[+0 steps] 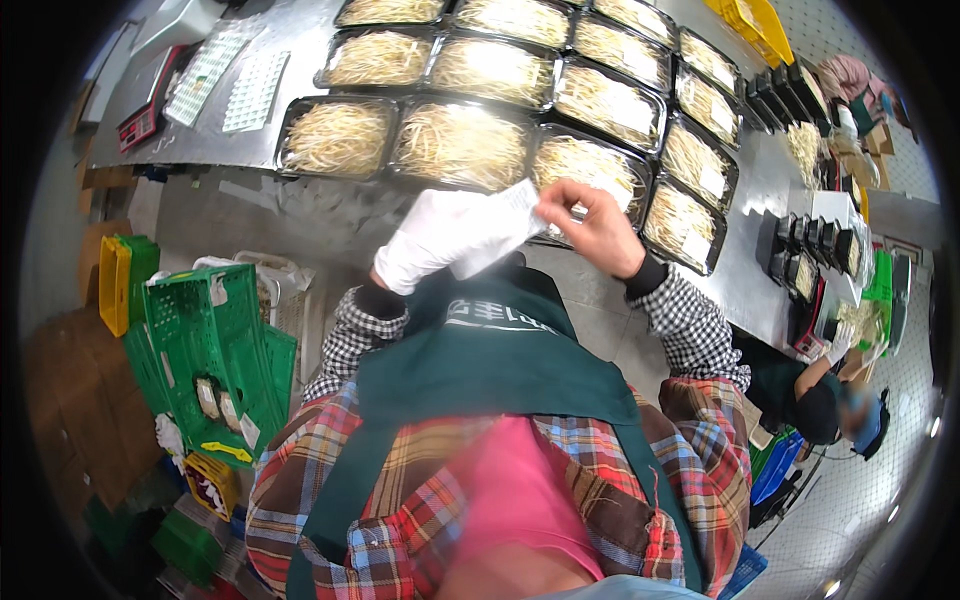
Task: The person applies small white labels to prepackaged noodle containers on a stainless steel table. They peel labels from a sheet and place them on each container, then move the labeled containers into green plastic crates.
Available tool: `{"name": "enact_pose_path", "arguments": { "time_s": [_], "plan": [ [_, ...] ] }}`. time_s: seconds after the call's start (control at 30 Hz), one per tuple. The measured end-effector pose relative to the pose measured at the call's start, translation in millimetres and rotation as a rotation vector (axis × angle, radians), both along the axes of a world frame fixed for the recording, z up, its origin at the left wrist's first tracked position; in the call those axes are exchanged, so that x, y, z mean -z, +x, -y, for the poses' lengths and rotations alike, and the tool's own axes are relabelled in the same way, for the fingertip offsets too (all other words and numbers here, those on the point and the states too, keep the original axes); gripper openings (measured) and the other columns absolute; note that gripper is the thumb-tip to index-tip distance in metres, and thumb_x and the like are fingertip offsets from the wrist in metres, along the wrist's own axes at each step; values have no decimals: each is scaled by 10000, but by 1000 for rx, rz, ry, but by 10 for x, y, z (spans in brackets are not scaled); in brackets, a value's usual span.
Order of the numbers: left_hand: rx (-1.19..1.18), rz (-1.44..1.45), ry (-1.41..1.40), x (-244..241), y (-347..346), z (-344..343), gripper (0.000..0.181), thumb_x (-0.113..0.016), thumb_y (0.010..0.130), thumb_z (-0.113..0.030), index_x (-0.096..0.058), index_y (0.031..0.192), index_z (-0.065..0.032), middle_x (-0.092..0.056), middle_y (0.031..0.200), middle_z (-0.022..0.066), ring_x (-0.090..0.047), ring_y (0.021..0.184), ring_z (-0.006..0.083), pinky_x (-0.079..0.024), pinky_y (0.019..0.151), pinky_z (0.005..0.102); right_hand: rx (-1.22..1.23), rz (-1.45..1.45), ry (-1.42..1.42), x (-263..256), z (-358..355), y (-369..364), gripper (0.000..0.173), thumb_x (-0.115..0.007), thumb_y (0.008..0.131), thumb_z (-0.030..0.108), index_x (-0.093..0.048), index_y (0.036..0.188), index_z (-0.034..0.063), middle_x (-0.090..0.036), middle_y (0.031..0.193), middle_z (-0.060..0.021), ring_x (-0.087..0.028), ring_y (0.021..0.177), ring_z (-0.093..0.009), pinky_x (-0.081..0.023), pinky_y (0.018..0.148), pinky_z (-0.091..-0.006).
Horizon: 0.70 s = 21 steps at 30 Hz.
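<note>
My left hand [431, 232], in a white glove, holds a sheet of white labels [510, 217] in front of my dark green apron. The bare fingers of my right hand [592, 225] pinch the sheet's upper right edge. Just beyond my hands, black plastic trays of bean sprouts [461, 146] stand in rows on a metal table [202, 154]. Those towards the right bear white labels [694, 246]; the front left tray [337, 139] shows none. Glare hides part of the middle trays' tops.
Sheets of labels [255, 91] and a red scale [146, 112] lie at the table's left. Green crates [202, 300] stand on the floor at left. On the right are stacked black trays [787, 90], a yellow crate [750, 30] and co-workers [817, 405], one with gloved hands over sprouts.
</note>
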<state>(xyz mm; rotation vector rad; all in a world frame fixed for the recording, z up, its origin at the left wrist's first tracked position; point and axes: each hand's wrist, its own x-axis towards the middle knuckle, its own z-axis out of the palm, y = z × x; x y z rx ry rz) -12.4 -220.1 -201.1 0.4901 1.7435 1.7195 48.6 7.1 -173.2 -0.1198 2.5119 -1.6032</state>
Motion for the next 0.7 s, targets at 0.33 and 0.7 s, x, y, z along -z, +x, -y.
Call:
{"name": "enact_pose_path", "arguments": {
  "time_s": [0.33,0.7],
  "plan": [
    [-46,40,184,-188,-136,801,263,-619,846,-27,-598,1100,36,-661,1039,111,-638,927,143,-511,802,251,-188,-666,936,646,213,-925,162,-619,835,240,-551,886,102,-537,779,-37,-524,805,-216,-380,763,-341],
    [-129,-258,-132,30,-293,552,107,-670,836,-104,-671,856,2,-636,719,22,-570,669,57,-467,604,232,-61,51,-111,67,739,-452,203,-625,858,184,-619,986,27,-653,900,-96,-602,818,-138,-478,745,-278]
  ]
}}
